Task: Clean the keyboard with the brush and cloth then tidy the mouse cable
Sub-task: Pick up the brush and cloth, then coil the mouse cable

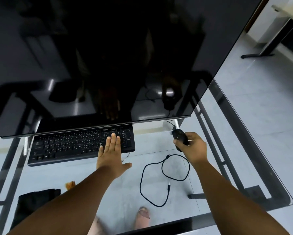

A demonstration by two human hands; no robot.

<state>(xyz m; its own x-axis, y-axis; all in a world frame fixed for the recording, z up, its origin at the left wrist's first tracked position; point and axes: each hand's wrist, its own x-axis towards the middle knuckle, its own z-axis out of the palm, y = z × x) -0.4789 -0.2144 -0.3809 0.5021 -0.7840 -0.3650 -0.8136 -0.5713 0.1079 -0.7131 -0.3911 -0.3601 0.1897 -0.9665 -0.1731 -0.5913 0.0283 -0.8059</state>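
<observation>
An office or computer workstation: a large dark monitor (108,56) looms above both hands, a black keyboard (66,146) lies on a glass-topped counter (244,167), and beyond the right hand (191,146) another desk's metal leg (269,41) stands on pale floor tiles (261,82).

Glossy black monitor (108,56), clear glass desk (244,167), matt plastic keyboard (66,148).
</observation>
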